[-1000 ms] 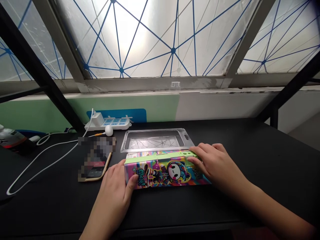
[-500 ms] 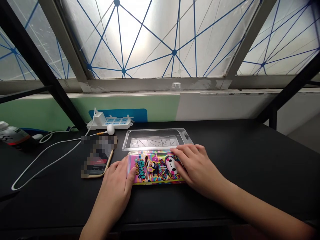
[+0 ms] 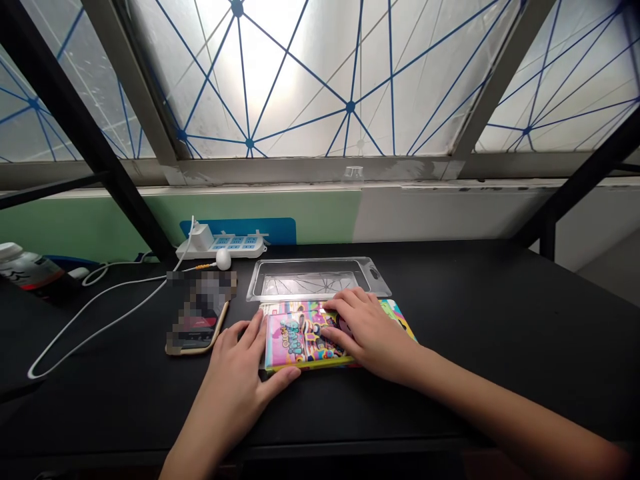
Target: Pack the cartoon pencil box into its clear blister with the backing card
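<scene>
A colourful cartoon-printed pencil case (image 3: 300,343) lies flat on the black table, turned at a slight angle. A second printed layer (image 3: 395,317) with a yellow-green edge sticks out beneath it to the right. My left hand (image 3: 233,373) grips its left end, with the thumb along the front edge. My right hand (image 3: 370,333) lies across the top, fingers spread over the print and hiding the middle of the cartoon. Just behind the case sits a transparent plastic blister tray (image 3: 317,280), close to my right fingertips but not held.
A phone in a gold-edged case (image 3: 197,339), partly blurred, lies left of my left hand. A white cable (image 3: 100,320) loops across the black table (image 3: 500,347). A power strip (image 3: 220,245) and a bottle (image 3: 30,270) stand farther back, below a window.
The case has turned and shifted slightly, and a second printed layer now shows to the right beneath it. My right hand has moved left over it, and my left thumb has moved along its front edge.
</scene>
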Tool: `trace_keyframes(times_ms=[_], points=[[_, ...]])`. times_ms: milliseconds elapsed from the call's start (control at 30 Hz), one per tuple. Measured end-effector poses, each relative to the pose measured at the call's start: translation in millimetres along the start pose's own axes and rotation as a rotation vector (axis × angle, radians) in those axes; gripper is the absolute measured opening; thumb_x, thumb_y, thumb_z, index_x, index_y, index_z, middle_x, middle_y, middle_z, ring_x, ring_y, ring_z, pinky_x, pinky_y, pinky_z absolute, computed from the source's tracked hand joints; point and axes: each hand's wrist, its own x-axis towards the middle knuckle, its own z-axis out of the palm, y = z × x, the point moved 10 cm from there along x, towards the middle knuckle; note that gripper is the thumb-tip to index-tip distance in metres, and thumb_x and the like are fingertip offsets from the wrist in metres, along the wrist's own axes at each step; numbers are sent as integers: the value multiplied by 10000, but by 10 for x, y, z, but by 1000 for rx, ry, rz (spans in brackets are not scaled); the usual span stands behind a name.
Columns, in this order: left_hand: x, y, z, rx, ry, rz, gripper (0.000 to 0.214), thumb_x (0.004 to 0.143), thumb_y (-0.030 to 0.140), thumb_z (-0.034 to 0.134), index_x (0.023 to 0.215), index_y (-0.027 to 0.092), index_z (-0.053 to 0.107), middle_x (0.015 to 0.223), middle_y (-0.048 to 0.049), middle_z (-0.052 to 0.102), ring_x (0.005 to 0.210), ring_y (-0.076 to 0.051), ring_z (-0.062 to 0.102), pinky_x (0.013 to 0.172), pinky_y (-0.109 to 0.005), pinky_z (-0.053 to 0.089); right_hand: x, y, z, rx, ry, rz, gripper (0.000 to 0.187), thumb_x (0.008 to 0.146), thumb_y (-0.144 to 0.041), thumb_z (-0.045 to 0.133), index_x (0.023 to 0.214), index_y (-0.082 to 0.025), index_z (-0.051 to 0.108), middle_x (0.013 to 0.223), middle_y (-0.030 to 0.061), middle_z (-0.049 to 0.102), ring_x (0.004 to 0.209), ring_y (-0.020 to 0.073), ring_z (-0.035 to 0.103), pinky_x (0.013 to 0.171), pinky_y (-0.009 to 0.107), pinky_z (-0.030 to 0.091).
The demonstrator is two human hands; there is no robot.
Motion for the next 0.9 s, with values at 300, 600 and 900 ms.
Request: trace_keyframes(times_ms=[300,600,900], points=[[1,32,15,24,-50,42,666,943,637,527,1476,240,552,1573,-104,484,1328,-394,443,1105,-575,354,37,-28,-5,-51,144,9,242,1023,-345,508,1125,-157,622,1104,137,630,1044,303,539,921,476,483],[-1,47,-108,-172,-105,98,617,1062,561,187,1577,287,386,1609,-88,432,1440,-345,391,1163,-596,343,-277,-296,-468,-83,517,-161,156,1005,-327,560,1132,-236,547,1084,111,645,1034,296,570,922,480,465],[-70,-26,-197,-305,-119,79,766,981,727,87,1609,323,260,1642,-49,371,1494,-345,366,1200,-600,294,-743,-557,-553,8,189,-411,380,977,-250,619,1342,-186,533,1169,100,741,1047,227,687,980,399,500]])
